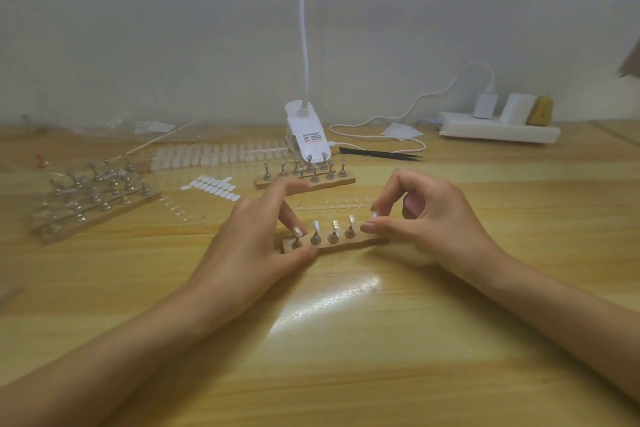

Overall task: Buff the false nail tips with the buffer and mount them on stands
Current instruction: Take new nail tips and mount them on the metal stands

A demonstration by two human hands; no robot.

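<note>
Our left hand (pixel 256 239) grips the stand base (pixel 341 245), right hand (pixel 426 218) pinches a nail tip (pixel 373 215); lamp clamp (pixel 306 135) and other stands (pixel 313 177) crowd behind.

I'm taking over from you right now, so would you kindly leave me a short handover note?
Left hand grips the left end of the near stand strip. Right hand pinches a nail tip at its right-end stand. Three middle stands carry tips; the left-end one is hidden by fingers. To do: seat this tip, then fill the rear strip, if bare; unused tips lie farther back.
</note>
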